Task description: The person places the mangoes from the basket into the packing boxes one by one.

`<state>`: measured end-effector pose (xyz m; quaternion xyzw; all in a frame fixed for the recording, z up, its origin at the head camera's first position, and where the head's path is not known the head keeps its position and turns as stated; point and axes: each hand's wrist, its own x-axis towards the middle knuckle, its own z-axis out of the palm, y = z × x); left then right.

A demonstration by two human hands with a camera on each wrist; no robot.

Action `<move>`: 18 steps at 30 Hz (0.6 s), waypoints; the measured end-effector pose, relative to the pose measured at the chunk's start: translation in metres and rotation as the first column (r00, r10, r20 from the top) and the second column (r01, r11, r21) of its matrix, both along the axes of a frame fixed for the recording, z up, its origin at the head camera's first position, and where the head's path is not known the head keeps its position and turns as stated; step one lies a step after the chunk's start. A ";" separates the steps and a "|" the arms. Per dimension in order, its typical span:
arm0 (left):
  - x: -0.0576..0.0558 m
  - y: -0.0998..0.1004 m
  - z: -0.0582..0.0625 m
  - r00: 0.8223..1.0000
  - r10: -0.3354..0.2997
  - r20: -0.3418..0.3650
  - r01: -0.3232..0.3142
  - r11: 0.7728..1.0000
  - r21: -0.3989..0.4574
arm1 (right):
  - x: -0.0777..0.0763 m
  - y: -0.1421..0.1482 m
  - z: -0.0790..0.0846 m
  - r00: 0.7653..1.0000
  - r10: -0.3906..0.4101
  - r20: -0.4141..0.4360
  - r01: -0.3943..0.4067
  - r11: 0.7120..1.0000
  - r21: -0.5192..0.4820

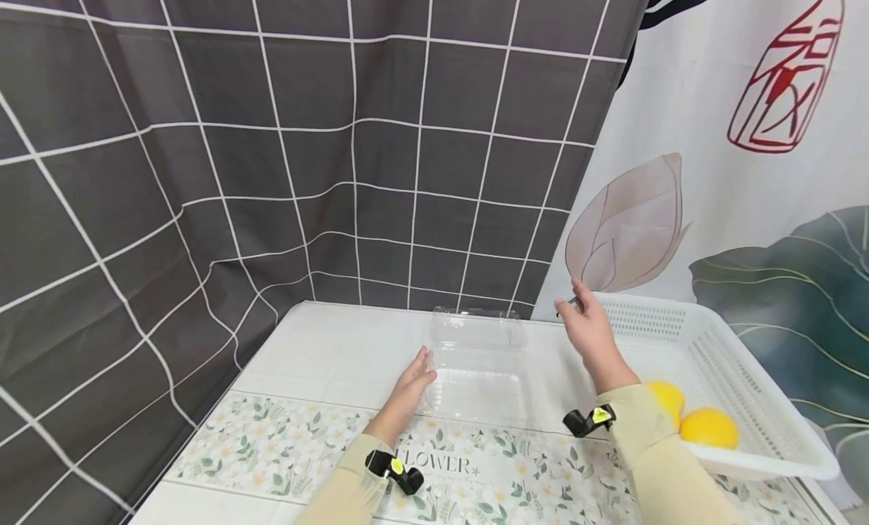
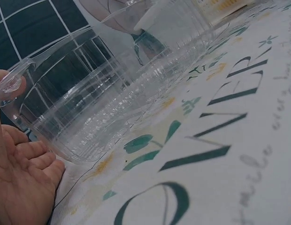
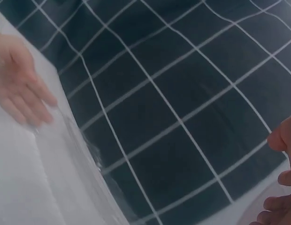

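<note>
Here's the clear plastic box (image 1: pixel 478 397), sitting on the table (image 1: pixel 360 344) with its lid (image 1: pixel 475 330) folded back, and the left hand (image 1: pixel 409 378) has it lightly by the left edge, thumb at the rim, fingers loosely bent outside! The right hand (image 1: pixel 592 335) hangs near the white basket (image 1: pixel 733 359), thumb and fingers parted, apparently holding nothing. This box looks feather-light, thin, springy, probably slick; squeezing might buckle it, so the firmer rim seems the best hold.
</note>
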<state>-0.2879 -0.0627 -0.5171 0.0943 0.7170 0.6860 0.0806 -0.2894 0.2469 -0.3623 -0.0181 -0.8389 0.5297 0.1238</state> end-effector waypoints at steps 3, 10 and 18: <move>-0.001 0.000 -0.002 1.000 -0.003 -0.004 0.003 1.000 -0.002 | -0.005 0.014 0.008 1.000 -0.014 0.004 0.014 0.999 0.044; -0.001 0.003 -0.003 1.000 0.017 0.006 -0.017 1.000 -0.001 | -0.011 0.052 0.014 0.994 -0.034 0.104 0.016 0.986 0.165; 0.003 0.005 -0.002 1.000 0.008 -0.009 -0.008 1.000 0.022 | -0.009 0.098 0.007 0.951 -0.076 0.299 0.012 0.977 0.212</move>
